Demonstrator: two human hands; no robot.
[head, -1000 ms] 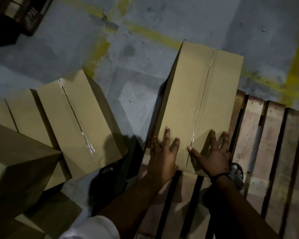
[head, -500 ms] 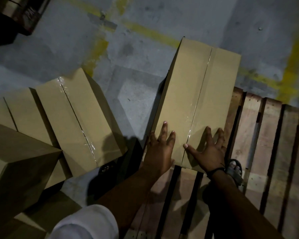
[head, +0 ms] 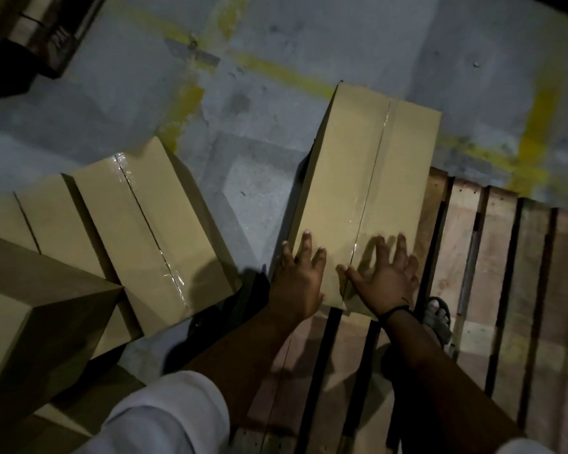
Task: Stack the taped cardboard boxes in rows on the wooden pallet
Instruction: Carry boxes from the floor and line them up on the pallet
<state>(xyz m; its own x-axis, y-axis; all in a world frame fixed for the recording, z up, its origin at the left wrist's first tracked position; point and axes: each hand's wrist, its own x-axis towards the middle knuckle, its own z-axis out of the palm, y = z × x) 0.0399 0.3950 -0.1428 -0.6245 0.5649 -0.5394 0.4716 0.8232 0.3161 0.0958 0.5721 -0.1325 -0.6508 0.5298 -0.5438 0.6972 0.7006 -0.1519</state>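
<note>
Your left hand [head: 297, 276] and right hand [head: 386, 280] press flat, fingers spread, on the near end of the taped cardboard box [head: 368, 178] at the wooden pallet's [head: 505, 273] far left corner. Shove hard and it could overshoot the edge and tip onto the concrete floor [head: 259, 191].

Warehouse: pallet [head: 502, 257], yellow-lined concrete floor [head: 309, 54]

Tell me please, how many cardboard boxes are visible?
4: one box on the pallet under both hands; left, a taped box, another beside it, one nearer. Others may be hidden.
</note>
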